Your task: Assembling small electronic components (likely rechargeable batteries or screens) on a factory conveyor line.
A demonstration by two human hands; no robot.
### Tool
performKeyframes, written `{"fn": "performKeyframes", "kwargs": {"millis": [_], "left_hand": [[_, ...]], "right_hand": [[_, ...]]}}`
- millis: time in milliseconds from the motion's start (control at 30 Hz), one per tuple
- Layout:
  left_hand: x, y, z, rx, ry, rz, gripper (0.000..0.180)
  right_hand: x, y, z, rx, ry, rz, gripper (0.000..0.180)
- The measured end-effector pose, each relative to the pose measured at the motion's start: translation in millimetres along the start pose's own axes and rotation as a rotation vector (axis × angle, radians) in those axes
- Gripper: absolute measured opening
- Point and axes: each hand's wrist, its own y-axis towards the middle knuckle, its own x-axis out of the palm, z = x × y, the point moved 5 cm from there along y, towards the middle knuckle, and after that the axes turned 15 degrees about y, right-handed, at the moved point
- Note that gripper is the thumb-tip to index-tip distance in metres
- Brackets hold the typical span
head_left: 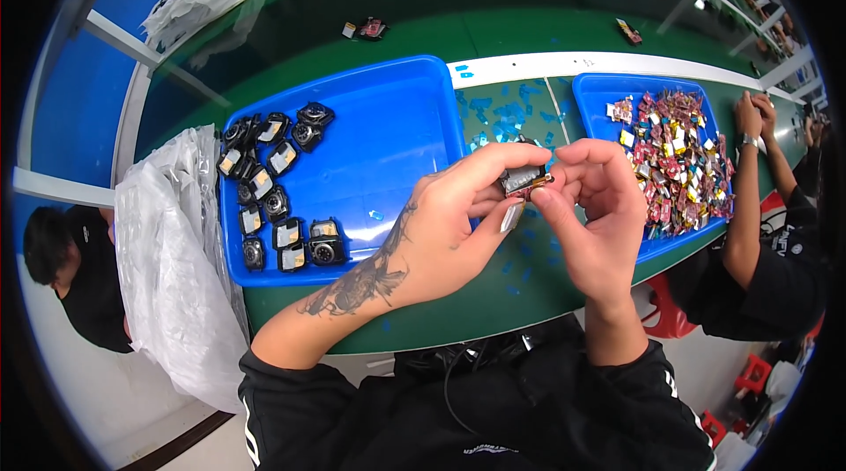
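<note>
In front of me, above the table's near part, my left hand [458,224] is closed around a small black device housing [520,178] with grey and reddish parts showing inside it. A small flat silvery piece [511,217] shows by the left thumb tip; whether it is joined to the housing I cannot tell. My right hand [604,211] meets the housing's right edge, thumb and fingertips pinched together there. What exactly lies between the right fingertips is too small to make out. The fingers hide much of the housing.
At left, a blue tray [388,154] holds several black device housings [284,158]. The blue tray [592,123] at right carries a heap of small circuit boards [683,158]. Blue film scraps [502,118] litter the green table [423,321]. A co-worker's arms [749,180] are at far right.
</note>
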Motion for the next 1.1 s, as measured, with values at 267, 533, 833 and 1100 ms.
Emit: {"fn": "performKeyframes", "kwargs": {"millis": [267, 533, 833, 1100], "left_hand": [[2, 1, 0, -0.023, -0.027, 0.016, 0.035], [-2, -3, -12, 0.046, -0.052, 0.036, 0.04], [-108, 4, -20, -0.133, 1.221, 0.476, 0.032], [-147, -17, -69, -0.266, 1.692, 0.191, 0.04]], "right_hand": [[-3, -2, 1, -0.042, -0.06, 0.011, 0.035], [15, 4, 6, 0.092, -0.104, -0.053, 0.044], [-5, 121, 24, 0.168, -0.358, -0.292, 0.043], [-110, 250, 127, 0.284, -0.875, 0.013, 0.052]]}}
